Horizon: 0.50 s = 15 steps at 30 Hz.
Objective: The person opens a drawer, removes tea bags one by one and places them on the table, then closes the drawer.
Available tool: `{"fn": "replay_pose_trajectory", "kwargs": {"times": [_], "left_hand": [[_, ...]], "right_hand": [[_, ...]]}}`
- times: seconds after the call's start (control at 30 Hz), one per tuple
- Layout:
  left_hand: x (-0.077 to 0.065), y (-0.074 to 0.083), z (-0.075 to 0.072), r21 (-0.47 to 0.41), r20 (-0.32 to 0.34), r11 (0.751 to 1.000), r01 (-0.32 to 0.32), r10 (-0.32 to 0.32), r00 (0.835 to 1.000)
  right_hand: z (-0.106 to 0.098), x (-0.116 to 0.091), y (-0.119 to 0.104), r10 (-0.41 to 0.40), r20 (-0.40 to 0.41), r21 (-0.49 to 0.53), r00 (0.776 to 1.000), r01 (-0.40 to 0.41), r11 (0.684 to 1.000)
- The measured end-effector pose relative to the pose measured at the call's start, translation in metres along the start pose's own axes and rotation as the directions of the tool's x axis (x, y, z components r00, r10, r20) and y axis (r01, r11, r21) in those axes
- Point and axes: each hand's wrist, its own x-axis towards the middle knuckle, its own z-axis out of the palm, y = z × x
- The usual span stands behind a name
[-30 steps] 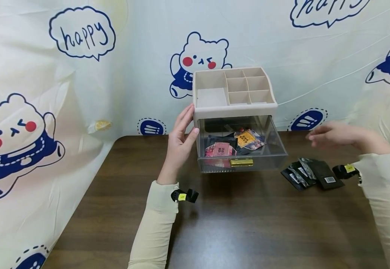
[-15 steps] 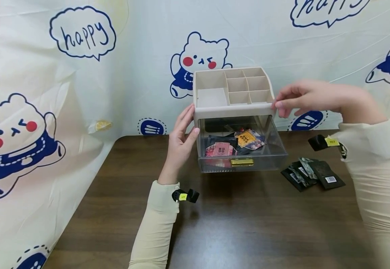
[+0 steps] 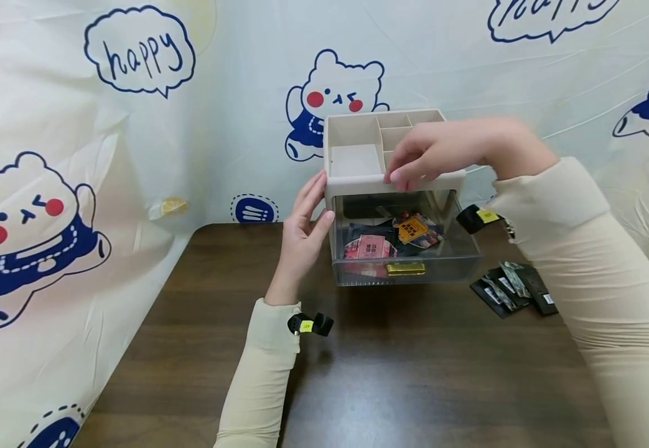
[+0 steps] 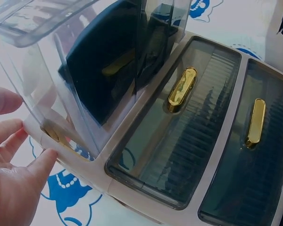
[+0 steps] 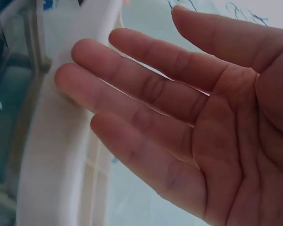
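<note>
A cream desktop organizer (image 3: 354,160) with a divided top tray stands at the back of the table. Its clear top drawer (image 3: 352,274), with a gold handle (image 3: 405,269), is pulled out. Inside lie dark packets, one with a pink label (image 3: 371,246) and one with an orange label (image 3: 412,229). My left hand (image 3: 302,239) touches the organizer's left side, thumb and fingers extended. Over the tray's front edge, above the drawer, is my right hand (image 3: 442,152), covering some compartments; the right wrist view shows its fingers (image 5: 146,89) extended, holding nothing.
Several black packets (image 3: 506,289) lie overlapping on the brown table (image 3: 391,367), right of the organizer and partly behind the right sleeve. Two shut drawers with gold handles (image 4: 183,87) show in the left wrist view. A printed curtain (image 3: 234,112) hangs behind.
My right hand has risen from above the black packets, reached the organizer's right corner, then moved left along its front edge. The left hand stays at the organizer's side.
</note>
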Motion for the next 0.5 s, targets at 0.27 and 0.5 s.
{"fn": "replay_pose_trajectory", "kwargs": {"times": [0.27,0.5], "left_hand": [[0.001,0.000,-0.001,-0.014,0.008,1.000,0.018,-0.018,1.000],[0.001,0.000,-0.001,-0.016,0.005,1.000,0.022,-0.022,1.000]], "right_hand": [[0.019,0.033,-0.010,0.043,0.167,0.015,0.985,-0.046,0.999],[0.039,0.049,-0.016,0.109,0.226,-0.066,0.968,-0.096,0.993]]}}
